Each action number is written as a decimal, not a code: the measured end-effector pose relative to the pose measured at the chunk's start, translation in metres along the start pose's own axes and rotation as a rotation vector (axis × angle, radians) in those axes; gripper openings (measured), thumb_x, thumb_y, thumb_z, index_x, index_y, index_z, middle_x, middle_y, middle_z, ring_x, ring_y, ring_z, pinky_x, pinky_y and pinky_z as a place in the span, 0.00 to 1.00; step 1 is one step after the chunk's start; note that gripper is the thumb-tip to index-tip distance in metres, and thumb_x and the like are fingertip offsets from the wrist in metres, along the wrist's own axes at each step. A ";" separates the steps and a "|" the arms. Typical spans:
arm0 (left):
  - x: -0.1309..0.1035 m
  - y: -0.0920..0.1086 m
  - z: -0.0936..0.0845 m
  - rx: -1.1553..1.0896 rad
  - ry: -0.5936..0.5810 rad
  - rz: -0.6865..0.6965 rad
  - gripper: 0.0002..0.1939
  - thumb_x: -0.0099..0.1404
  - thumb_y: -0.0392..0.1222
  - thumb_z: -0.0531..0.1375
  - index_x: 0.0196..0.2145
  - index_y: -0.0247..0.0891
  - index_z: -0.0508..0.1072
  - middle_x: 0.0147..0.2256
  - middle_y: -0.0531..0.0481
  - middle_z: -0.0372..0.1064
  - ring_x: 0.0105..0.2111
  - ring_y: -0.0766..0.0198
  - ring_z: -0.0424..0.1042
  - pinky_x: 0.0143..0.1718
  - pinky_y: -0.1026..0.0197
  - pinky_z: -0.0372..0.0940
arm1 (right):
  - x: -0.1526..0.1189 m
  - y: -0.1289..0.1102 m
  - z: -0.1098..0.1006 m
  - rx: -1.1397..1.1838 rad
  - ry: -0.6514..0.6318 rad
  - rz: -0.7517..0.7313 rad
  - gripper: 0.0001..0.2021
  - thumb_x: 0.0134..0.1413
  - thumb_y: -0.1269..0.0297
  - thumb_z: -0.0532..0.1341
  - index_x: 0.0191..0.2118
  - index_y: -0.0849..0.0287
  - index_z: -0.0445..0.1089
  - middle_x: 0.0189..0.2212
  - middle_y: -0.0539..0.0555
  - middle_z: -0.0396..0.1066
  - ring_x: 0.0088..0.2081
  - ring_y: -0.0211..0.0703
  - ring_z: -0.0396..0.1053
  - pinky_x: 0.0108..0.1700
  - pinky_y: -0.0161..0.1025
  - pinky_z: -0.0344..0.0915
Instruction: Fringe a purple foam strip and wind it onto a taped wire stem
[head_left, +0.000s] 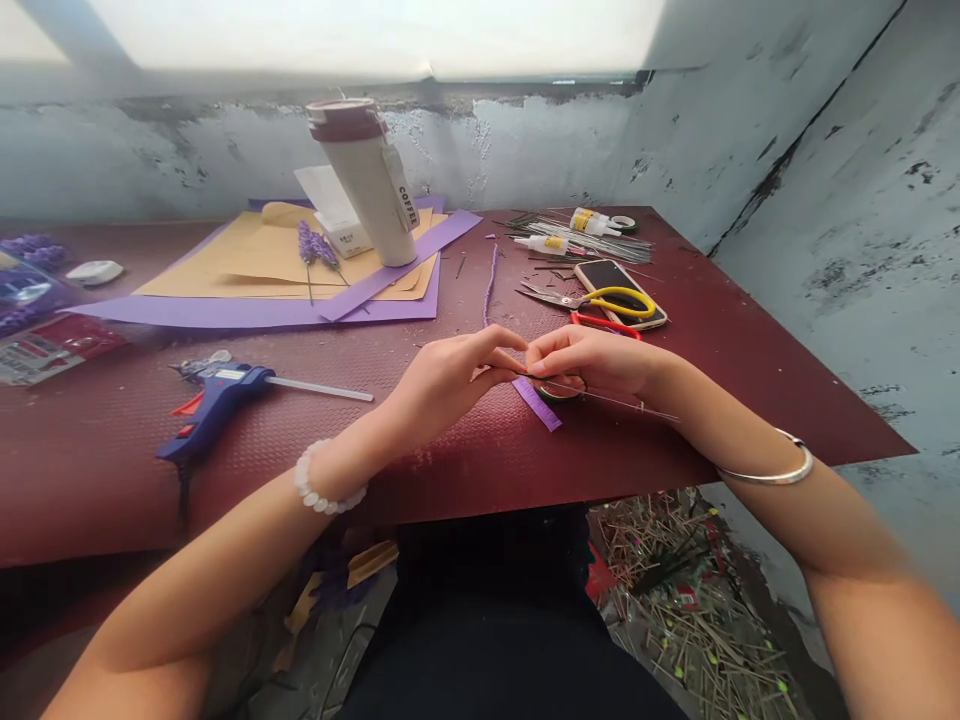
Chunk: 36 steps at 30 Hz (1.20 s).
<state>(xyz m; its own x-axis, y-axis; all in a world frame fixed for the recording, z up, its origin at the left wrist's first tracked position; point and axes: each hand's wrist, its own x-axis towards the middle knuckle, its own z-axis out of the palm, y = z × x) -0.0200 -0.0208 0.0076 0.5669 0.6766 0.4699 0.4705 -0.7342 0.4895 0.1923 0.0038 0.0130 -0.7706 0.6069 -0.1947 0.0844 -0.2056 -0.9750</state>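
Pinching hands: our left hand (454, 380) and right hand (596, 355) meet fingertip to fingertip, both closed narrowly on one end of a thin, straight, metal-looking wire (630, 402).
Wire's place: above the dark red, textured worktop (442, 485), near its front edge, with the free length passing below the right hand.
Wire's line: the long axis runs sideways – from the joined fingertips out to our right, the free tip slanting a little toward us.
Wire's feel: we judge it very light, slim and springy, stiff enough to stay straight yet easy to bend; smooth, so it could roll between the fingers.
Wire's hold: we would pinch it close to the end being worked, thumb against forefinger, since the far tip would probably whip about.
Under the fingers: a flat, bright purple strip (537, 404) slants toward us just beside a round roll of dark green tape (553, 398) – we cannot tell whether the strip joins the wire.
Beyond the hands: a slim, crinkled purple strand (490, 285) points away from us; scissors with yellow and red handles (571, 301) overlap a dark-screened phone (609, 274).
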 end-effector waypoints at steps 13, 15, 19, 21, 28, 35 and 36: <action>-0.001 -0.014 0.006 0.296 0.175 0.254 0.05 0.71 0.39 0.57 0.42 0.38 0.71 0.34 0.51 0.79 0.32 0.65 0.75 0.37 0.64 0.68 | 0.003 0.003 -0.001 0.071 0.015 0.019 0.14 0.57 0.67 0.61 0.22 0.60 0.60 0.16 0.42 0.51 0.18 0.27 0.47 0.20 0.31 0.44; 0.000 -0.015 0.006 0.326 0.107 0.215 0.08 0.70 0.39 0.57 0.46 0.37 0.70 0.38 0.48 0.79 0.38 0.62 0.75 0.41 0.60 0.68 | 0.004 0.003 0.001 0.016 0.072 0.005 0.14 0.56 0.67 0.61 0.22 0.60 0.59 0.15 0.41 0.51 0.17 0.27 0.46 0.20 0.31 0.43; 0.000 -0.013 0.005 0.375 0.018 0.187 0.11 0.71 0.40 0.55 0.48 0.35 0.70 0.44 0.42 0.77 0.44 0.57 0.73 0.45 0.55 0.67 | 0.004 0.003 0.005 -0.258 0.217 -0.063 0.11 0.53 0.63 0.63 0.25 0.61 0.64 0.16 0.41 0.55 0.18 0.29 0.51 0.22 0.33 0.47; 0.000 -0.012 0.004 0.376 0.013 0.181 0.12 0.73 0.40 0.51 0.46 0.35 0.72 0.41 0.43 0.77 0.41 0.57 0.74 0.43 0.55 0.66 | 0.004 0.001 0.008 -0.403 0.238 -0.112 0.11 0.52 0.62 0.63 0.25 0.61 0.64 0.17 0.42 0.57 0.20 0.30 0.53 0.24 0.33 0.48; -0.001 -0.014 0.004 0.387 -0.056 0.085 0.13 0.73 0.39 0.48 0.46 0.36 0.71 0.29 0.50 0.78 0.29 0.62 0.74 0.36 0.61 0.63 | 0.001 -0.001 0.011 -0.690 0.163 -0.186 0.10 0.53 0.62 0.61 0.25 0.62 0.66 0.20 0.45 0.60 0.24 0.32 0.54 0.30 0.35 0.52; 0.000 -0.011 0.004 0.264 -0.230 -0.085 0.12 0.71 0.39 0.50 0.45 0.39 0.70 0.25 0.55 0.73 0.22 0.67 0.69 0.27 0.66 0.60 | 0.000 0.000 0.008 -0.765 0.158 -0.185 0.09 0.54 0.62 0.59 0.28 0.62 0.68 0.24 0.48 0.65 0.28 0.34 0.59 0.32 0.35 0.55; 0.001 -0.009 0.003 0.246 -0.233 -0.100 0.12 0.71 0.40 0.49 0.45 0.39 0.70 0.25 0.55 0.73 0.23 0.67 0.69 0.27 0.66 0.60 | 0.000 0.000 0.008 -0.769 0.158 -0.189 0.09 0.54 0.62 0.59 0.28 0.62 0.68 0.24 0.49 0.66 0.28 0.35 0.60 0.33 0.35 0.55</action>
<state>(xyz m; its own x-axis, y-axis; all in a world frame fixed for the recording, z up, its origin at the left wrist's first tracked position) -0.0218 -0.0134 0.0011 0.6353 0.7358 0.2346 0.6644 -0.6755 0.3196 0.1872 -0.0023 0.0137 -0.7220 0.6914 0.0243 0.4164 0.4624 -0.7828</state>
